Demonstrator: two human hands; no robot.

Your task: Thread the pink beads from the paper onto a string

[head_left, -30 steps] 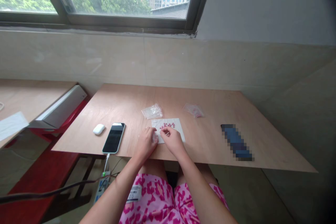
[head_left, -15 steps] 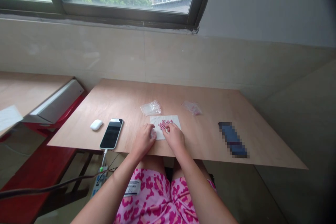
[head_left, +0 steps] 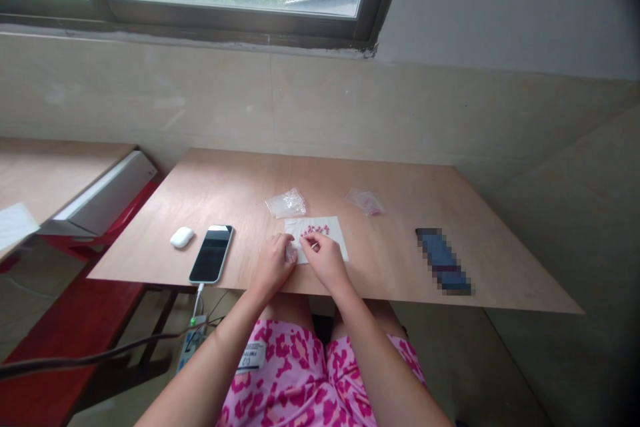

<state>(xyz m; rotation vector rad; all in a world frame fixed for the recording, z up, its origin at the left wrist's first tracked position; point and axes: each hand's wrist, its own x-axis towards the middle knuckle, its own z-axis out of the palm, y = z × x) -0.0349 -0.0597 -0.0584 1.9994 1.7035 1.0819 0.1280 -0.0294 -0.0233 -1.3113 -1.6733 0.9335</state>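
Observation:
Small pink beads (head_left: 320, 229) lie in a loose pile on a white sheet (head_left: 339, 240) near the table's front edge. My left hand (head_left: 278, 259) rests at the sheet's left side, its fingers curled round a small clear plastic bag (head_left: 291, 253). Over the lower part of the pile is my right hand (head_left: 323, 257), thumb and forefinger pinched together; whatever they hold is too small to make out. Behind the sheet lie a clear bag (head_left: 287, 203) on the left and another bag with pinkish contents (head_left: 367, 202) on the right.
A phone (head_left: 212, 255) with a cable and a white earphone case (head_left: 181, 237) lie to the left on the wooden table (head_left: 400, 187). A pixelated dark object (head_left: 444, 261) is at the right. A red bench (head_left: 65, 333) stands below left.
My right hand has moved slightly left, toward my left hand, and covers the lower left of the beads. The left hand stays round its bag. The view has shifted a little.

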